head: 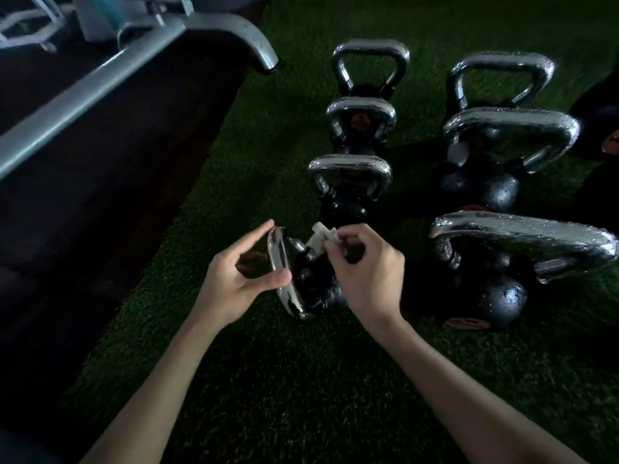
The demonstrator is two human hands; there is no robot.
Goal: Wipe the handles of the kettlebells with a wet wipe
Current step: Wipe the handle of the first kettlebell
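A small black kettlebell [315, 286] lies tipped toward the left on green turf, its chrome handle [279, 259] turned to the left. My left hand [241, 279] pinches that handle between thumb and fingers. My right hand [365, 269] holds a white wet wipe [320, 239] pressed against the upper leg of the handle, near the bell's neck. Several other kettlebells with shiny chrome handles stand upright in two rows beyond, the nearest left one [348, 182] just behind the wipe and a large one [492, 272] to the right.
Green turf [301, 380] covers the floor around the bells. A dark rubber mat [100, 195] runs along the left. A grey metal machine frame [100, 85] crosses the upper left. A dark shape [599, 128] sits at the right edge.
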